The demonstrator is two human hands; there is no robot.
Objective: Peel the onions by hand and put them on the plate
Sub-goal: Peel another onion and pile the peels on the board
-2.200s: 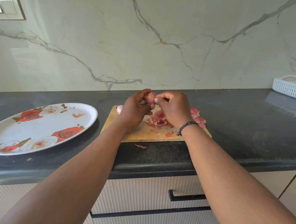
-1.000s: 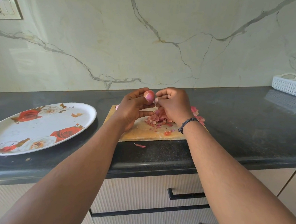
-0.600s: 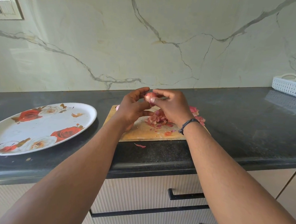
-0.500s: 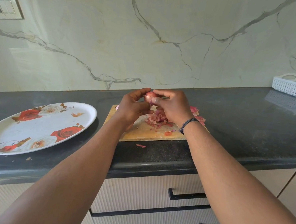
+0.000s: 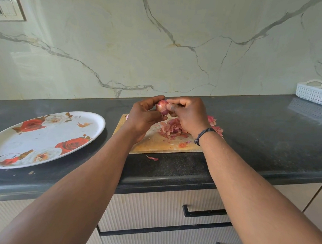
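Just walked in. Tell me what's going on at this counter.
A person is peeling a small onion by hand. The left hand holds it above the cutting board, and the right hand pinches at its skin. A heap of pink peels lies on the board, and one scrap sits on the dark counter. The flowered plate to the left holds no onions yet.

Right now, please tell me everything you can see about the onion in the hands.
The onion is small, round and pinkish-red, with a glossy surface and a paler patch low down. It is held in the air above the wooden cutting board, not resting on anything. The left hand grips it from the left; the right hand pinches it with thumb and fingers. Whether any skin remains is unclear.
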